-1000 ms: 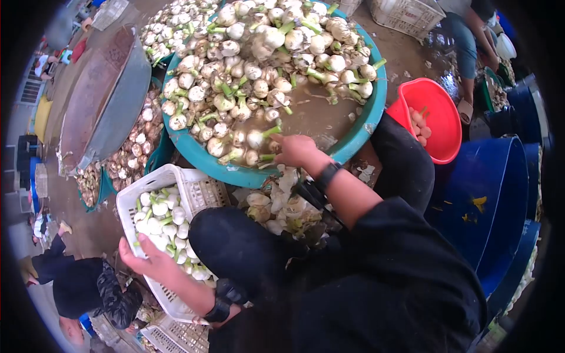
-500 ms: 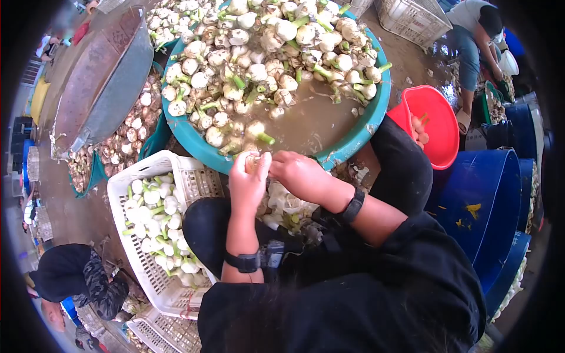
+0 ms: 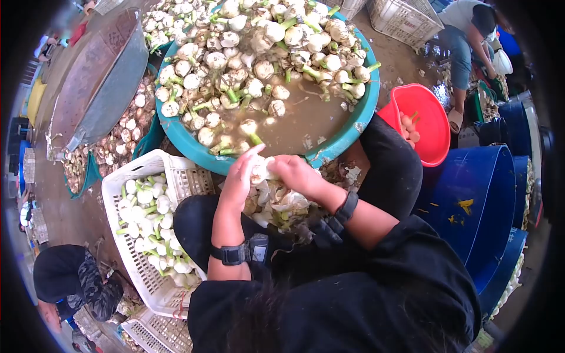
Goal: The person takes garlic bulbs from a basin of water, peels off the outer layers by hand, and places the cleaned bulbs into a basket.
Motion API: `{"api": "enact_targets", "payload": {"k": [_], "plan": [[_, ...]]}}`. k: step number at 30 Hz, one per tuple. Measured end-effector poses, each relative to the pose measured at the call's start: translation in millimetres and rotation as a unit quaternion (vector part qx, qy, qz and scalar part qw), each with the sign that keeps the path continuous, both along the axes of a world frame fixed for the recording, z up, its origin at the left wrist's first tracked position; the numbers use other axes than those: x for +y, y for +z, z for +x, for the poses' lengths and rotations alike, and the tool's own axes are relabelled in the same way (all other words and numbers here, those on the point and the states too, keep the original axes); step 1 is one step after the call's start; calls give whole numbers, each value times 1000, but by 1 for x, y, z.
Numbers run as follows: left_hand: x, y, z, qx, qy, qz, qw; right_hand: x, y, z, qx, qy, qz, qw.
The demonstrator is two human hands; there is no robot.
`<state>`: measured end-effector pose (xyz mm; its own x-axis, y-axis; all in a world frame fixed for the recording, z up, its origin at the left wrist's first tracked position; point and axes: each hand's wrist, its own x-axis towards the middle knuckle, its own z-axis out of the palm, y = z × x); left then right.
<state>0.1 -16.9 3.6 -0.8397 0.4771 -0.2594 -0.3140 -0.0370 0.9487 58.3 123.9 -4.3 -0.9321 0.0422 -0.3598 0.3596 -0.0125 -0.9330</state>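
Observation:
My left hand point(image 3: 236, 179) is closed round a whitish garlic bulb point(image 3: 258, 171) in front of my lap. The fingers of my right hand point(image 3: 296, 175) pinch at the bulb's right side, on what looks like its loose outer skin. Just beyond both hands stands a large teal tub point(image 3: 195, 154) of muddy water, heaped with dirty garlic bulbs point(image 3: 253, 88) on short green stems. Below the hands, between my legs, lie shed skins point(image 3: 282, 203).
At my left a white crate point(image 3: 141, 287) holds cleaned bulbs. A red basin point(image 3: 438, 126) with some orange-pink pieces stands by my right knee, near blue barrels point(image 3: 471, 188). One person point(image 3: 73, 279) sits at lower left, another point(image 3: 468, 38) at upper right.
The hands have turned so the bulb shows more, and the right hand has shifted slightly outward and down. More skins are visible below. The whole view has shifted a little.

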Motion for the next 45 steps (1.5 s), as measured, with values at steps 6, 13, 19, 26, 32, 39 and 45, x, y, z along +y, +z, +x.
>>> {"api": "enact_targets", "payload": {"k": [6,13,19,26,32,39,45], "plan": [[0,13,18,76,-92,-169,978,4,-9,-1,-66,-96,-18,993],[-1,4,25,353,-18,-194,915,14,-10,0,-80,-95,-393,911],[-21,-9,8,-336,260,270,864,28,15,47,157,-62,-153,974],[-32,-5,4,-361,249,243,865,62,55,29,174,-288,-453,826],[-31,14,5,-247,324,197,892,44,24,37,156,187,345,906],[-105,63,10,177,461,-198,847,9,-51,-44,3,-114,182,977],[-85,81,10,240,524,-215,788,10,-222,-113,-197,-13,255,946]]}}
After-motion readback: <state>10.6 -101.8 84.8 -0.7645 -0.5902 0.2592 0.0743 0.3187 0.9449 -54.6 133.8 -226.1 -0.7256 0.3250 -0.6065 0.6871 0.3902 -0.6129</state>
